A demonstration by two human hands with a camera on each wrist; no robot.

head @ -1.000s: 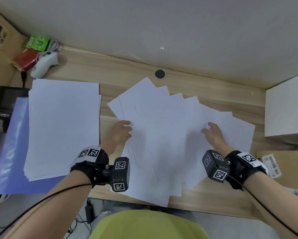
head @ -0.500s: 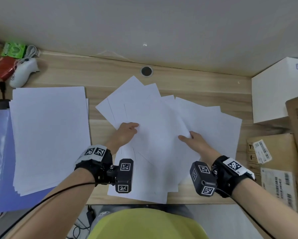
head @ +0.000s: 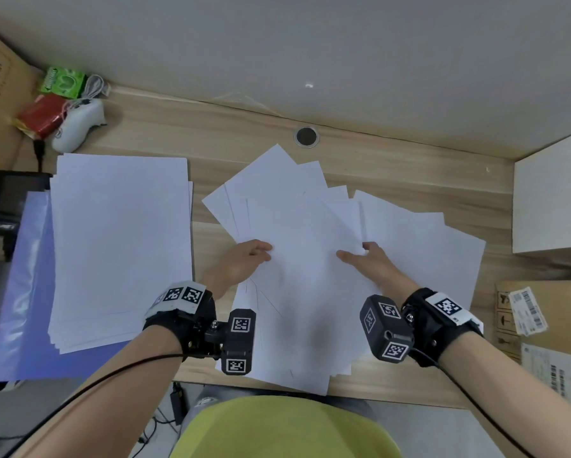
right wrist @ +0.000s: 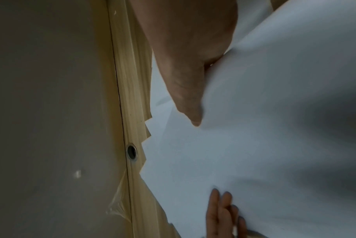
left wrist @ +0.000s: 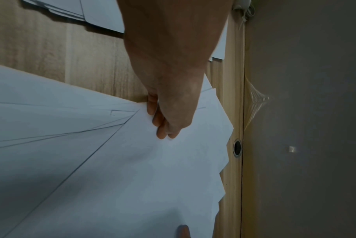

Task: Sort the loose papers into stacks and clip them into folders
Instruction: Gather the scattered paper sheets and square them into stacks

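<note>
The long pale wooden desk (head: 393,166) is seen from above, set against a grey wall. On its left part a squared stack of white sheets (head: 119,246) is laid over a pale blue plastic folder (head: 16,292), whose uncovered edge shows to the left and near side of the stack. At the middle of the desk the fanned spread of loose white papers (head: 310,292) is laid out, its sheets overlapping at different angles and reaching to the near edge. Brown cardboard boxes (head: 548,325) and a white box (head: 555,200) are stood at the right, and a white game controller (head: 77,125) is left in the far left corner.

The spread is bracketed by both hands. The left hand (head: 241,264) is placed at the spread's left edge, its fingers (left wrist: 158,122) held together and bent over the border of an upper sheet; whether that sheet is truly pinched cannot be told. The right hand (head: 373,262) is laid on the right part of the spread, thumb (right wrist: 189,109) extended on top and a sheet rising over the palm; its other fingers are hidden.

The papers lie between the hands, their long axes running roughly away from the person. A squaring of the spread is judged to call for an inward push from both sides, with both hands about equally near.
</note>
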